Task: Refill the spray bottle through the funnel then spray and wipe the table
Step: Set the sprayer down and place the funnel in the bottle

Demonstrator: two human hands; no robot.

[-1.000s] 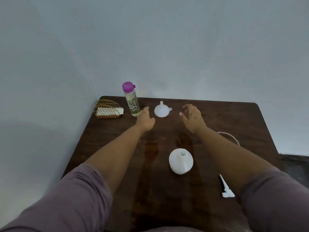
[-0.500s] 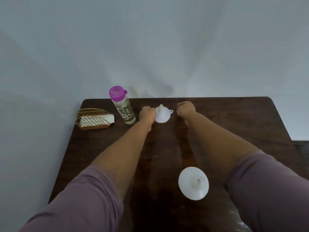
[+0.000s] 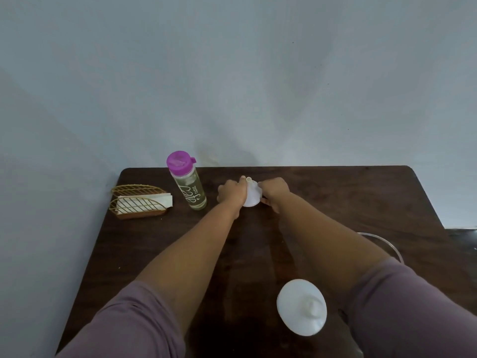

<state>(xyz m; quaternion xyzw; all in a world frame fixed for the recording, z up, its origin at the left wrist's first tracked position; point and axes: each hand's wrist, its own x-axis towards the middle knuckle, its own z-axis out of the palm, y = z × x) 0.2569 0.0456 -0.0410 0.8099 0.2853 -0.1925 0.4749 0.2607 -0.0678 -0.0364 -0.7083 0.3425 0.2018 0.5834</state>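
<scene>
Here, a white funnel (image 3: 251, 197) is gripped from both sides at the far middle of the dark wooden table (image 3: 335, 197), spout up. The left hand (image 3: 232, 193) is curled round its left flank, and the right hand (image 3: 274, 190) is curled round its right. A clear bottle with a purple cap (image 3: 187, 180) is seen just left of the hands, upright. The white spray bottle (image 3: 301, 306) is stood near the front edge, uncapped. A gold wire napkin holder (image 3: 140, 201) is placed at the far left.

- Dark wooden table (image 3: 335, 202), filling lower frame.
- Upper left: wire holder (image 3: 139, 202), then capped bottle (image 3: 189, 188).
- Top centre: white funnel (image 3: 251, 196).
- Lower right: white spray bottle (image 3: 301, 306).
- Right edge: clear bowl rim (image 3: 382, 241).
</scene>
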